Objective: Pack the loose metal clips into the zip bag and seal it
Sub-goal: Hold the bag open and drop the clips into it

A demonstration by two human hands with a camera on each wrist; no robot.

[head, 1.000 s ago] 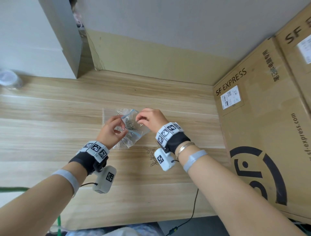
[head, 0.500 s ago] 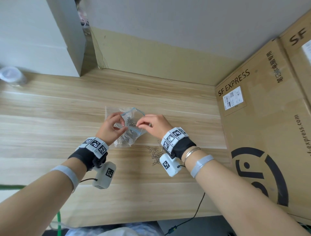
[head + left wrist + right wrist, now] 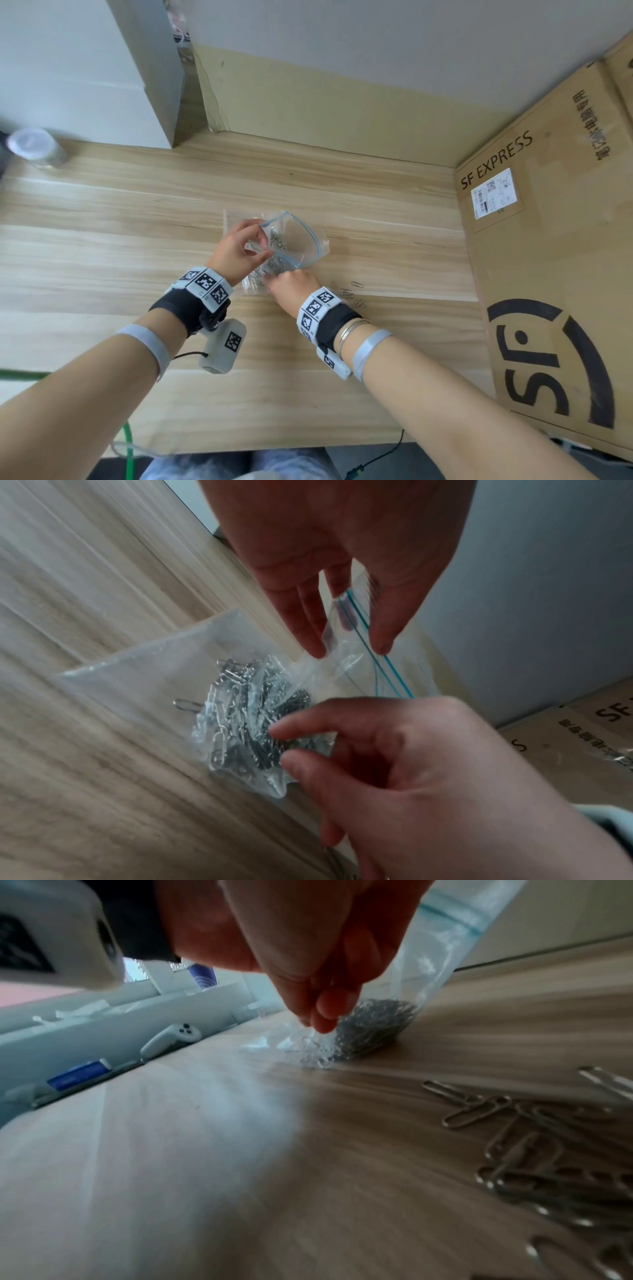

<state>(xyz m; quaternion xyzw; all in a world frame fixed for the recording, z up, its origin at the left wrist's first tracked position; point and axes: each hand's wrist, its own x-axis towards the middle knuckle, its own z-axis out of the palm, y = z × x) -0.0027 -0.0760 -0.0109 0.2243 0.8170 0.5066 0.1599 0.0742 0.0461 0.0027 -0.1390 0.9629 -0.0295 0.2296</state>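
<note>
Our wooden desk (image 3: 102, 240) has a big cardboard box (image 3: 548, 274) at three o'clock. Our left hand (image 3: 236, 251) pinches the zip bag (image 3: 301, 240) mouth open. Our right hand (image 3: 291, 286), fingers loosely curled and holding nothing, has dropped from the mouth toward six o'clock; loose clips (image 3: 352, 298) remain outside, so packing continues.

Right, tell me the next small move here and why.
Probably the right hand should reach back to the loose paper clips on the table and pinch up a few. The left hand holds the zip bag with its mouth open, many clips lie inside, and a pile remains outside.
</note>
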